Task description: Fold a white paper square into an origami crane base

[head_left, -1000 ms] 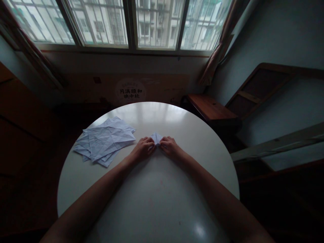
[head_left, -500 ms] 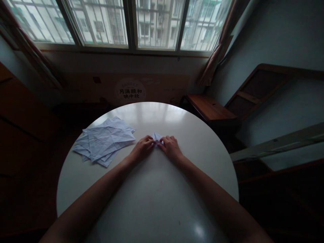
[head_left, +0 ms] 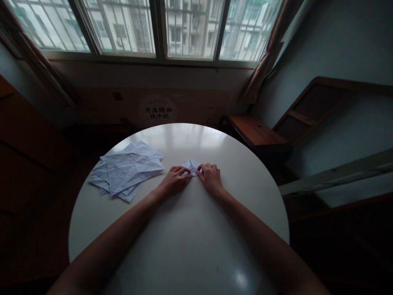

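Note:
A small piece of folded white paper (head_left: 191,164) lies on the round white table (head_left: 184,237) between my two hands. My left hand (head_left: 177,179) holds its near left edge, fingers bent and thumb close to the fingertips. At the near right edge, my right hand (head_left: 211,178) grips the same paper between thumb and curled fingers. A vertical crease runs down the paper's upper part. My fingers cover its lower corners.
To the left on the table is a loose pile of creased white paper sheets (head_left: 132,168). Beyond the table's far right edge stands a wooden stool or bench (head_left: 256,131). A barred window (head_left: 190,32) and a printed box or panel (head_left: 196,104) are behind the table.
My fingers have drawn slightly apart along the near edge, and more of the folded paper shows, lying flatter. The pile of sheets has stayed put.

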Motion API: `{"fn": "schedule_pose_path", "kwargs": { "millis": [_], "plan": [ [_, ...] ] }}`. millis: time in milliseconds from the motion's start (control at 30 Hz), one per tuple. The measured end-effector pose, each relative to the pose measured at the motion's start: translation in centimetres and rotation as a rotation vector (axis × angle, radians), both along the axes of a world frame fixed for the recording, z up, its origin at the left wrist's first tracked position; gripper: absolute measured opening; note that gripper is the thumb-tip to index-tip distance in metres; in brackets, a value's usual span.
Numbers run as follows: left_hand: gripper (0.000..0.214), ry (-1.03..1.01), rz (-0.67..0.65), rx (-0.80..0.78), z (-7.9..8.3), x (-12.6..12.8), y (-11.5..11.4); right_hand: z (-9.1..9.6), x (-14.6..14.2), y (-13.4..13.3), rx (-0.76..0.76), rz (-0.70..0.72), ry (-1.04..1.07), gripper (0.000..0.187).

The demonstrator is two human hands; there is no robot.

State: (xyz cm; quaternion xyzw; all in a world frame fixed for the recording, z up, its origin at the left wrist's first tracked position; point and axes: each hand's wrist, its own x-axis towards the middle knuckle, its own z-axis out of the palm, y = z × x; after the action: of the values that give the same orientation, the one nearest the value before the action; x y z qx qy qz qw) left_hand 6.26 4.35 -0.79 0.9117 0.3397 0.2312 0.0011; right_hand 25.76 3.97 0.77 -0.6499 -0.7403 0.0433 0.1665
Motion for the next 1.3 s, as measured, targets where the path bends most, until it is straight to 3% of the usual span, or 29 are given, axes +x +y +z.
{"fn": "schedule_pose_path", "kwargs": {
  "millis": [133,333,467,600,833,1300],
  "plan": [
    [0.028,0.024,-0.033,-0.01,0.2,0.2,-0.2,0.1,0.1,0.1,0.006,-0.006,0.02,0.019],
    [0.032,-0.001,0.07,-0.069,0.3,0.1,-0.4,-0.8,1.0,1.2,0.048,0.066,0.149,0.025],
    [0.035,-0.033,0.135,-0.092,0.2,0.0,-0.3,-1.3,1.4,1.5,0.092,0.211,0.234,0.035],
    [0.038,-0.029,0.151,-0.093,0.1,0.1,-0.3,-1.2,1.3,1.2,0.067,0.305,0.17,0.044],
    [0.035,-0.027,0.155,-0.105,0.4,0.3,-0.4,-0.4,1.1,0.8,0.003,0.223,0.1,0.035],
    [0.027,-0.033,0.236,-0.055,0.7,0.2,-0.7,-0.1,1.5,0.8,0.064,0.115,0.129,0.016]
  ]
}}
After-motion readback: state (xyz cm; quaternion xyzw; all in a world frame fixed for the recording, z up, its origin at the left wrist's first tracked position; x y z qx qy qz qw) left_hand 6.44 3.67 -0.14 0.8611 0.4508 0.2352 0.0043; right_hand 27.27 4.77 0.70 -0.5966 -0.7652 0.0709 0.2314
